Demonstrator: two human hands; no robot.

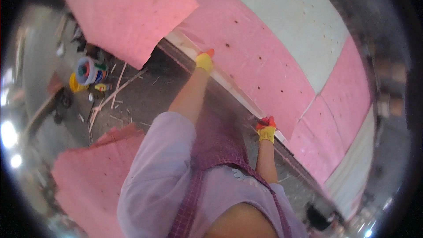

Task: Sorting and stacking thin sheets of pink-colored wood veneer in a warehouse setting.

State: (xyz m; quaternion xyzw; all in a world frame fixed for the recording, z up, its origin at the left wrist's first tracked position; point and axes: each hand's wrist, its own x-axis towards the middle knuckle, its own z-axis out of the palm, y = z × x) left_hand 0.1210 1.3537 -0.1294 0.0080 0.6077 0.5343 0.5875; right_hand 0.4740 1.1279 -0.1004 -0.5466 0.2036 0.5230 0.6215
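In the head view, the person looked down over a lilac sleeve [154,172] and a checked apron [211,150] toward a large pink board [246,53] lying on a raised work surface that ran from the upper left toward the lower right. The left hand [205,60], in a yellow glove with red fingertips, rested on the near edge of that board, its fingers curled down over the rim; whether they truly clamped the edge could not be told. The right hand [266,130], gloved the same way, sat further along the same edge, closer to the body, fingers bent onto the board's lip in a loose grip. A pale grey-white board [291,22] lay beyond the pink one, touching it along a long seam, and another pink board [343,97] lay to the right. A separate pink sheet [123,13] stood out above the floor at upper left, and one more [92,180] lay low on the left. On the dark floor [145,97] near them stood a bucket [89,71] among scattered wood strips [116,89].
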